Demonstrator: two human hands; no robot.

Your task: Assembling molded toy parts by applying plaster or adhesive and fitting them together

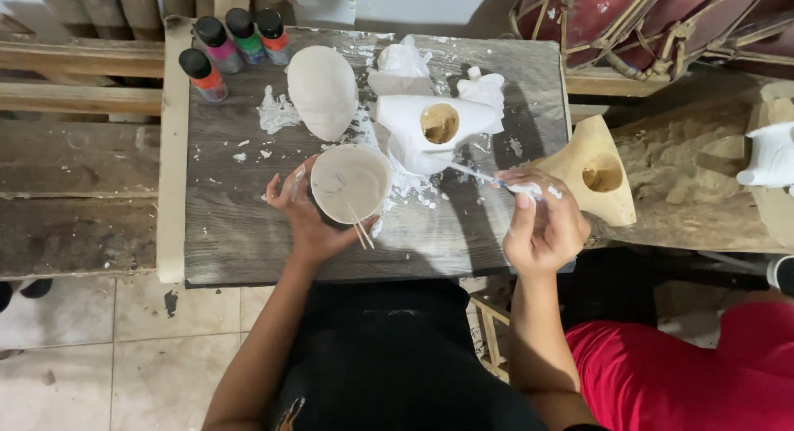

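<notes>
The person is coating a white carved figure (pixel 430 129) near the middle of the table (pixel 240 241); short, light strokes with little paint would probably be keeping the hollow's rim clean. The right hand (pixel 542 228) is pinching a thin paintbrush (pixel 484 176), fingers closed narrowly round its handle, bristles touching the figure. The left hand (pixel 310 220) is wrapping round a cup of white paint (pixel 351 183) toward the table's front edge, two sticks resting in it.
</notes>
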